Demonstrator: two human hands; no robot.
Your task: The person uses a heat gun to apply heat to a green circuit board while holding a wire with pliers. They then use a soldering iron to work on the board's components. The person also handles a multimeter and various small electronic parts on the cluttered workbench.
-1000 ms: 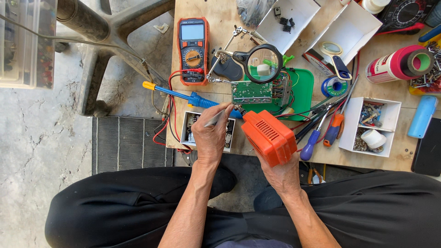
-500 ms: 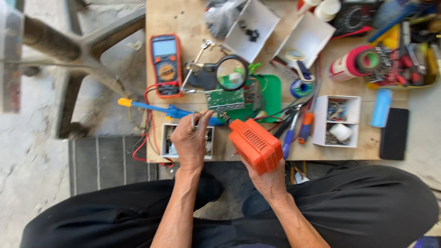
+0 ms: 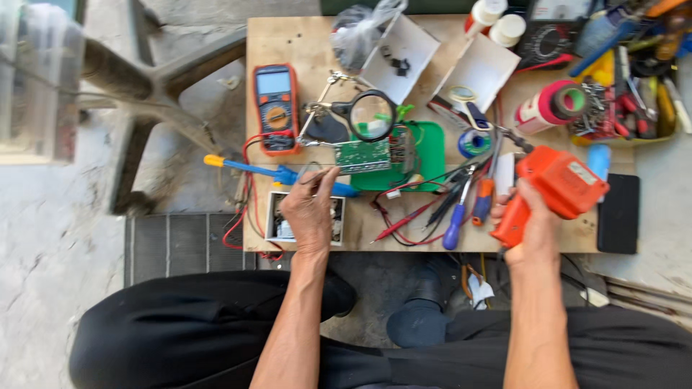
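Concrete floor and a small wooden table fill our view, with our black-trousered knees along the bottom of the frame

Nearest us, at the table's lower edge, our left hand sits left of centre, its fingers pinched together on a thin wire whose tip points up the frame toward the circuit board. That board lies just above and a little right of those fingertips, clipped flat with its long axis running left to right across the green mat. Our left hand is by far the nearer one to it

Lower right, our right hand is wrapped tight round the grip of the orange soldering gun, which tilts up and left; the board lies well to the left of its nose, with pliers and screwdrivers between

Farther up, a round magnifier hangs over the board's upper edge, and the orange meter stands at upper left, well apart from both hands
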